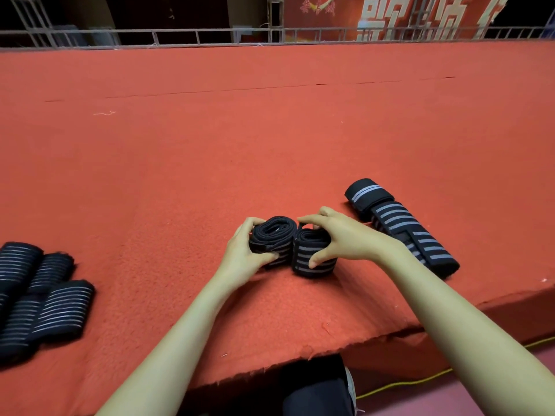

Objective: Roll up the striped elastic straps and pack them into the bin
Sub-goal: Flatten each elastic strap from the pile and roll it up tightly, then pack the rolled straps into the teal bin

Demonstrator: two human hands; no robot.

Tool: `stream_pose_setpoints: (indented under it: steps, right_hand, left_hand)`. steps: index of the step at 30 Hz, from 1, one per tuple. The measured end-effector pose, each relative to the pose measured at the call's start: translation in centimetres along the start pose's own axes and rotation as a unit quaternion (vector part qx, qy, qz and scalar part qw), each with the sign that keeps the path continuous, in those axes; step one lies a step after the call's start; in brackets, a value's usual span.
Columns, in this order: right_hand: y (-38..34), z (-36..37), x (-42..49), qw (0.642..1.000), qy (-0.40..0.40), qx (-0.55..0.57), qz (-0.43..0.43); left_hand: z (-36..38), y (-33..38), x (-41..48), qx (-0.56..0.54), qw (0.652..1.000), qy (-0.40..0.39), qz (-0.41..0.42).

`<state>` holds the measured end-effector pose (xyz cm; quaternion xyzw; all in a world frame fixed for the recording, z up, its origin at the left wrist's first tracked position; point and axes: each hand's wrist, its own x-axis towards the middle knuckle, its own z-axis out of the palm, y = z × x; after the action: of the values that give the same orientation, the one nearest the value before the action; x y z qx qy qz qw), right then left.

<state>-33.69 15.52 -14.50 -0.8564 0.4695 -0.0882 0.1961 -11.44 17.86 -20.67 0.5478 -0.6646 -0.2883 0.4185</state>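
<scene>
Red felt covers the broad surface (270,130), and close to its near edge two hands work side by side. The left hand (244,253) curls fingers and thumb round a tight black roll of elastic strap (271,232), spiral end facing up; the right hand (342,235) grips from above a second black roll with grey stripes (310,259), thumb on its near side, fingers over its top. Both rolls stand on end, axes upright, and touch flank to flank between the hands; each hand has its own roll, so neither needs to reach.

No bin shows anywhere in view, so which way the rolls must travel cannot be told. Just beyond the right hand, to its right, lies a long flat bundle of black straps with grey stripes (402,226), not yet rolled; its long axis runs diagonally from far-left to near-right, and the right hand is plainly the nearer to it. Well away to the left of the left hand sits a heap of black finely striped fabric pieces (45,295). These two rolls look finished, so packing them probably comes next.
</scene>
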Motion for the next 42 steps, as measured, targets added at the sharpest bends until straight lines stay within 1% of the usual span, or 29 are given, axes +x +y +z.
stream_pose_setpoints:
  steps: [5, 8, 10, 14, 17, 20, 24, 28, 31, 34, 38, 42]
  right_hand:
    - [-0.2, 0.0, 0.2, 0.999, -0.013, -0.029, 0.026]
    - [-0.3, 0.6, 0.0, 1.000, -0.001, -0.029, 0.007]
    - [-0.5, 0.6, -0.1, 0.999, -0.003, -0.036, 0.009]
    - [-1.2, 0.4, -0.5, 0.998, -0.037, -0.042, 0.041]
    - [-1.8, 0.1, -0.9, 0.996, -0.074, -0.045, 0.031]
    - [-2.5, 0.0, -1.2, 0.992, -0.097, -0.074, 0.027]
    - [-4.1, 0.0, -1.8, 0.994, -0.073, -0.077, 0.006]
    - [-6.8, 2.0, -2.3, 0.997, -0.066, -0.022, -0.022]
    - [-8.4, 3.0, -1.7, 0.997, -0.068, -0.029, -0.036]
    - [-10.4, 4.0, -0.9, 0.996, -0.073, -0.030, -0.052]
    - [-12.5, 4.3, 0.1, 0.990, -0.102, -0.071, -0.060]
    - [-13.1, 3.5, 0.5, 0.984, -0.115, -0.127, -0.036]
  left_hand:
    - [0.0, -0.1, 0.0, 0.007, 1.000, 0.002, -0.014]
    - [-0.3, 0.3, -0.2, 0.038, 0.999, -0.007, -0.010]
    - [-0.5, 0.7, -0.1, 0.060, 0.998, -0.016, -0.005]
    - [-0.3, 1.3, -0.3, 0.074, 0.997, 0.004, -0.012]
    - [-0.4, 1.3, -1.1, 0.069, 0.997, 0.015, -0.032]
    - [-1.2, 1.6, -2.2, 0.067, 0.997, 0.002, -0.046]
    - [-3.3, 2.0, -4.8, 0.081, 0.995, -0.009, -0.054]
    - [-6.8, 1.5, -8.5, 0.114, 0.989, 0.018, -0.092]
    - [-9.4, 1.4, -11.3, 0.151, 0.981, 0.044, -0.114]
    - [-11.2, 1.4, -13.4, 0.173, 0.975, 0.040, -0.137]
    - [-11.4, 1.4, -13.1, 0.231, 0.963, 0.024, -0.135]
    - [-10.2, 1.4, -12.2, 0.241, 0.962, 0.014, -0.124]
